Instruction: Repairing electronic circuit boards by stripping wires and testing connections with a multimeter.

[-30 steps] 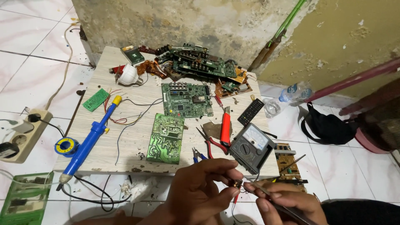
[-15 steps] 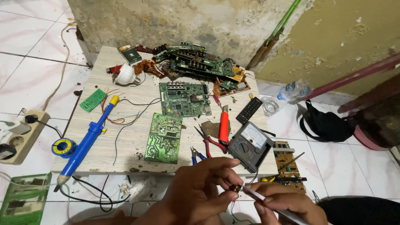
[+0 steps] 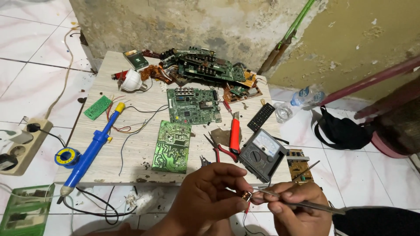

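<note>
The left hand [image 3: 205, 199] pinches a small coppery part [image 3: 246, 196] between thumb and fingertips, low in the view just below the table's [image 3: 131, 144] near edge. The right hand [image 3: 297, 209] is closed round metal tweezers [image 3: 302, 204] whose tips meet the part; the two hands almost touch. The part looks tiny, light and rigid, likely easy to drop or flick away, so it is best held by its sides with a soft pinch, leaving the end free for the tweezer tips. Just beyond the right hand sits an analogue meter [image 3: 261, 154], with a red-handled tool [image 3: 235, 135] and pliers [image 3: 218, 150] beside it. Beyond the left hand lies a green board [image 3: 173, 146], solder side up, and a second board [image 3: 194, 105] further out. Well off to the left are a blue desoldering pump [image 3: 89, 150], a solder reel [image 3: 66, 156] and a power strip [image 3: 19, 146].
</note>
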